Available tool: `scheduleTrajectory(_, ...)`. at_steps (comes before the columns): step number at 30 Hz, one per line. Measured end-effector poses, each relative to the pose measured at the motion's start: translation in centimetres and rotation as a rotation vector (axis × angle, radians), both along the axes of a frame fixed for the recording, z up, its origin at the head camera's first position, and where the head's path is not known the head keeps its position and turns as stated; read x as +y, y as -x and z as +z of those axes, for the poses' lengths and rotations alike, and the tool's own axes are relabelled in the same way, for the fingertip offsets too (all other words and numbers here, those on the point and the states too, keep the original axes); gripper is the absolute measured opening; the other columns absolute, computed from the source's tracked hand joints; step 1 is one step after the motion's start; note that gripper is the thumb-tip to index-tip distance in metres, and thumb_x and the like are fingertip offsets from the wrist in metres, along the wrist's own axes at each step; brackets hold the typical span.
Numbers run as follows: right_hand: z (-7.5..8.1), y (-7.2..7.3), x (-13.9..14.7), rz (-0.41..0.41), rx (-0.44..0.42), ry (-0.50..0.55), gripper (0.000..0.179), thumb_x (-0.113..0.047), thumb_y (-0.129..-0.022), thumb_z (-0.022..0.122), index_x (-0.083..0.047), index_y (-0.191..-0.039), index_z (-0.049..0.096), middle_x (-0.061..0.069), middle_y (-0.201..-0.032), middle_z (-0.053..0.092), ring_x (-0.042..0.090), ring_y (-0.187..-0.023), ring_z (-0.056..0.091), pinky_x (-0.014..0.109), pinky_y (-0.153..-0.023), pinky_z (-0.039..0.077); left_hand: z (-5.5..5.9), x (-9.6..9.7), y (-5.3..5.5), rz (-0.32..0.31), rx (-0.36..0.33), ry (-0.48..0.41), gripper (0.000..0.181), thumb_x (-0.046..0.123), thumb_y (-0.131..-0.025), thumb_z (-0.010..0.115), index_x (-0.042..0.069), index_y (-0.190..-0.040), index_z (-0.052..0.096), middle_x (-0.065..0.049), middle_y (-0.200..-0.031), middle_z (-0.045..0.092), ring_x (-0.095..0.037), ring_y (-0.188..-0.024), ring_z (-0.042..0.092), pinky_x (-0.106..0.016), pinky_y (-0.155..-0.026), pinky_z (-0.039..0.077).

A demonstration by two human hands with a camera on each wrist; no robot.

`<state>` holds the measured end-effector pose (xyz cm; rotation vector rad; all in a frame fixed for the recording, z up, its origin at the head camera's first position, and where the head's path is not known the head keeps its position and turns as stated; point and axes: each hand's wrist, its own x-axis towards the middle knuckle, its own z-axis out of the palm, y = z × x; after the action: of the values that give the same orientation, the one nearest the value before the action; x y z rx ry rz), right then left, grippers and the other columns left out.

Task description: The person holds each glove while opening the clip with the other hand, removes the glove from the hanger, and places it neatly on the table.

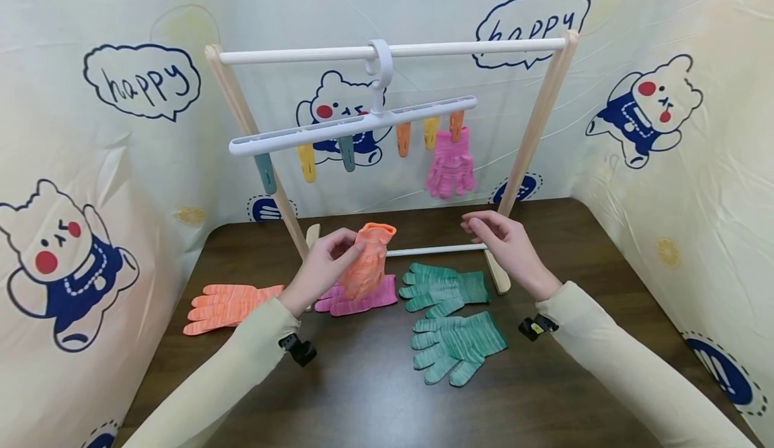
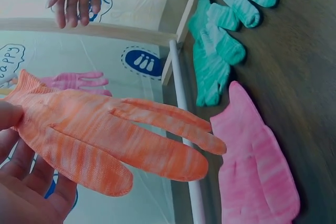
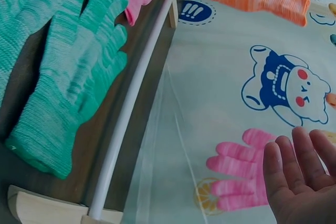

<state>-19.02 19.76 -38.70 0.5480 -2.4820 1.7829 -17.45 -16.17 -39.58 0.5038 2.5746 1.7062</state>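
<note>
The left hand (image 1: pixel 326 263) pinched 1 orange-streaked knit glove (image 1: pixel 367 270) near its cuff (image 1: pixel 379 228), which pointed up, long axis steep; the right hand (image 1: pixel 504 243), loosely bent, held nothing

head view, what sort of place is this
Probably a staged tabletop booth: cartoon-printed sheeting hangs on three sides of a dark table, and a small rack stands on it.

The person (image 1: pixel 629 364) is wearing pale cream sleeves (image 1: pixel 224 367), a black wrist device (image 1: pixel 297 350) showing at seven o'clock, a yellow-marked counterpart (image 1: pixel 538 327) at four.
</note>
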Motion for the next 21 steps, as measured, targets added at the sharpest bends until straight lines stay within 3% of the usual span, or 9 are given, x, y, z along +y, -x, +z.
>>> scheduleTrajectory(10,-1.2,0.0,0.7,-0.019,-0.005,0.014,0.037,-0.026,-0.109,0.057,0.001,-0.134,0.064,0.019,-0.129,0.069,0.005,-0.109,0.067,0.026,-0.091,0.057,-0.2,-2.4,-1.1,0.006,-0.005,0.060,0.019,0.019,-0.104,0.065,0.005,-0.116,0.070,-0.012,-0.107,0.070,-0.026,-0.092,0.061,-0.026,-0.082,0.055)
scheduleTrajectory(21,-1.9,-0.1,1.0,-0.021,0.003,-0.019,0.034,-0.023,-0.110,0.055,0.003,-0.129,0.065,0.021,-0.131,0.068,0.002,-0.110,0.066,0.020,-0.090,0.054,-0.3,-5.0,-2.4,0.022,-0.012,0.158,0.020,0.019,-0.104,0.065,0.005,-0.117,0.070,-0.010,-0.107,0.071,-0.024,-0.095,0.062,-0.026,-0.085,0.054)
